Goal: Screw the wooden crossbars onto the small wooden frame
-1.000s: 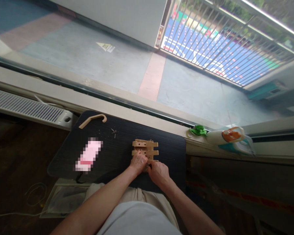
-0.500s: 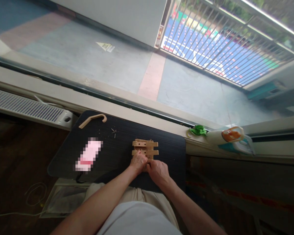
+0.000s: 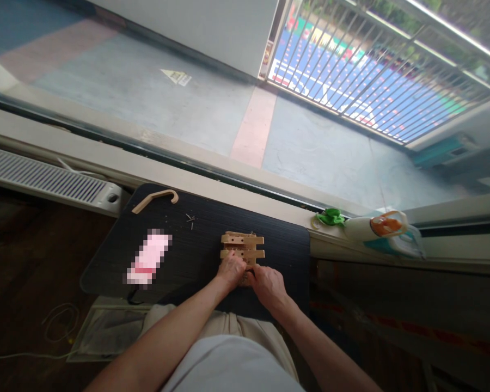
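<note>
A small slatted wooden piece (image 3: 242, 239) lies on the dark tabletop, with pale crossbars that have dark holes in them. My left hand (image 3: 232, 270) is closed on its near left part, fingers bent over the wood. From the right, my right hand (image 3: 268, 284) is closed at the near end, its thumb and fingers against the wood close to my left fingertips. Both hands hide much of the near part, so whether a small part sits between the fingers cannot be made out. Some small metal screws or nails (image 3: 190, 219) lie farther left.
A hooked wooden strip (image 3: 157, 198) lies at the far left of the black table (image 3: 179, 261). Nearer is a blurred-out pink rectangular object (image 3: 149, 258). On the windowsill stand a green item (image 3: 330, 216) and a white bottle (image 3: 359, 228). A radiator (image 3: 65, 177) is at left.
My right hand has shifted slightly to the right along the wooden piece's near end, uncovering a bit more wood. My left hand stays in place.
</note>
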